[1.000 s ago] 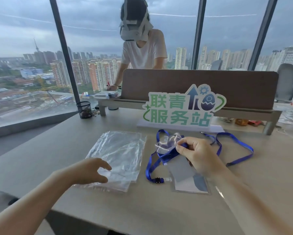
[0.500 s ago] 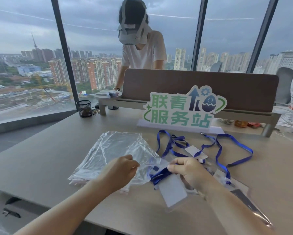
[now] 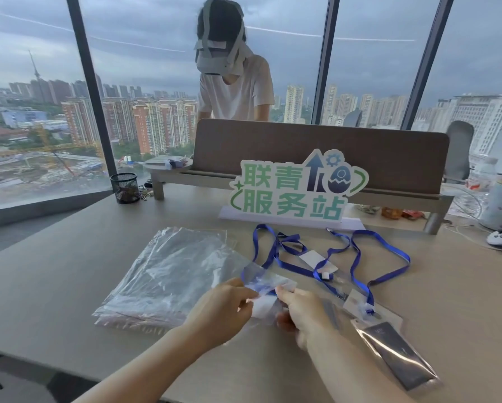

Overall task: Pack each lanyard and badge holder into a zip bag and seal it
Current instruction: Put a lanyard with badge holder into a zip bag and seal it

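Holding one clear zip bag (image 3: 268,282) between both hands just above the table (image 3: 54,280), blue lanyard and white badge holder (image 3: 262,306) partly inside it.
Left hand (image 3: 223,311) pinches the bag's left edge, fingers curled; right hand (image 3: 300,312) pinches its right side, lower fingers motion-blurred. Bag film thin, crinkled, glossy. Flat stack of spare zip bags (image 3: 171,274) lies just left of the hands. Loose blue ribbon lanyards (image 3: 357,257) loop to the right, with a dark card in a clear sleeve (image 3: 395,356) near the table's front edge. Tabletop matte, pale wood grain. Behind: green-lettered sign (image 3: 296,190), brown divider panel (image 3: 389,158), black mesh cup (image 3: 124,187), a person in a headset (image 3: 229,68), floor-to-ceiling windows over a city skyline.
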A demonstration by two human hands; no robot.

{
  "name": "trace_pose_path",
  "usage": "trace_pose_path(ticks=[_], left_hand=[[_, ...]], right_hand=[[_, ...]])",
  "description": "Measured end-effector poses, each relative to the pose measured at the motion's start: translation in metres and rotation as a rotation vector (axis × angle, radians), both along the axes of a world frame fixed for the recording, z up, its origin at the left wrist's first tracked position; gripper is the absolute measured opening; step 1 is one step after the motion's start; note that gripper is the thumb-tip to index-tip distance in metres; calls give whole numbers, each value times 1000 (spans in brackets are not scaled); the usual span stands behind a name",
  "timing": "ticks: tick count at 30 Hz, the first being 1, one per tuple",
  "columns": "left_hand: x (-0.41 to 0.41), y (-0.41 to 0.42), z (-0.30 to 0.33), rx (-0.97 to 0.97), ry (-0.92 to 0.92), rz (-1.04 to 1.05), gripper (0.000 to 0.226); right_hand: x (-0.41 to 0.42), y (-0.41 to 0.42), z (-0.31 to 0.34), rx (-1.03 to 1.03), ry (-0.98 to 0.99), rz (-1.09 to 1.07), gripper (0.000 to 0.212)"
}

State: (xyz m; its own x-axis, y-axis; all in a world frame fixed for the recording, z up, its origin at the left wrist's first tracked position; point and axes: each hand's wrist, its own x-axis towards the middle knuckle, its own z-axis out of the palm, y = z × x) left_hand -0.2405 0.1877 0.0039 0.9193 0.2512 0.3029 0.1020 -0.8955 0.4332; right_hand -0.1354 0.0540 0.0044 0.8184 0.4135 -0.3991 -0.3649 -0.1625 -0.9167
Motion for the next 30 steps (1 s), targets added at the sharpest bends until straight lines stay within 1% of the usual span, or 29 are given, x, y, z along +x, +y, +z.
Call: trace_pose_path(ticks=[2,3,4,6,8,9,11,14,17,20,22,23,24,25,26,28,29,30], left_hand=[[2,0,0,5,-5,-1,31],[2,1,0,13,-5,0,30],[1,3,1,20,-2,5,30],[-2,8,1,20,11,15,30],[-6,11,0,28,23,14,29],[-7,11,0,50,32,9,29],[-9,10,0,107,49,-2,28],[-11,11,0,151,68,-33,28],[-13,15,-1,177,110,2,33],[-22,26,8,140,207,188,44],[-26,37,27,82,203,308,43],[-26,41,39,38,164,349,40],[-26,46,54,-48,110,370,36],[-25,48,70,-189,43,368,32],[-25,48,88,-370,-26,345,28],[-28,42,128,-730,-170,232,23],[-30,38,147,-859,-251,160,23],[-31,34,165,-941,-327,96,22]], right_hand=[[-4,7,4,65,87,81,21],[-6,7,7,58,98,149,21],[-6,6,10,-3,49,197,20],[-1,-3,15,-170,-187,178,21],[12,-11,13,-255,-407,68,21],[18,-13,13,-278,-469,25,19],[25,-14,15,-312,-480,22,16],[28,-6,15,-366,-393,154,26],[30,0,16,-326,-385,139,24],[31,-2,30,-181,-402,65,22],[31,-5,45,-69,-411,1,18],[31,-6,54,-19,-429,-32,16],[29,-7,65,32,-449,-65,15],[27,-9,78,97,-467,-99,14],[24,-11,92,171,-479,-133,13],[16,-18,122,308,-521,-187,11],[14,-22,136,367,-549,-201,10],[13,-25,149,424,-568,-210,9]])
